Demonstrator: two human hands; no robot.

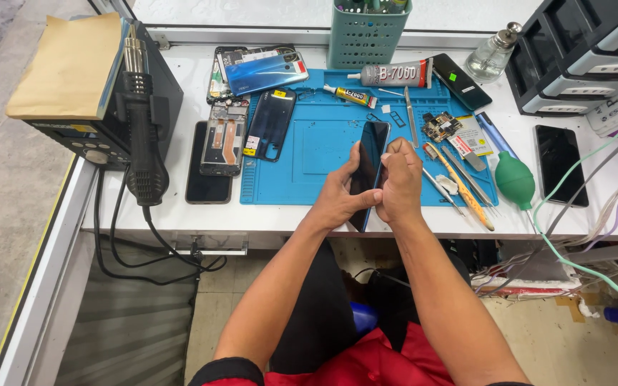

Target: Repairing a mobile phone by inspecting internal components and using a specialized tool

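A dark smartphone (370, 163) is held upright on its edge over the blue work mat (309, 154), between both hands. My left hand (341, 194) grips its left side and back. My right hand (398, 179) presses along its right edge, with fingers curled against the frame. Whether my right hand holds a small tool is hidden.
On the mat lie glue tubes (395, 73), tweezers (410, 118), screwdrivers (466, 189), a circuit board (440, 126) and phone back covers (270, 123). A green air blower (515, 179), a hot-air station (119, 93), a teal tool basket (366, 32), a glass bottle (491, 56) and drawers (588, 57) surround it.
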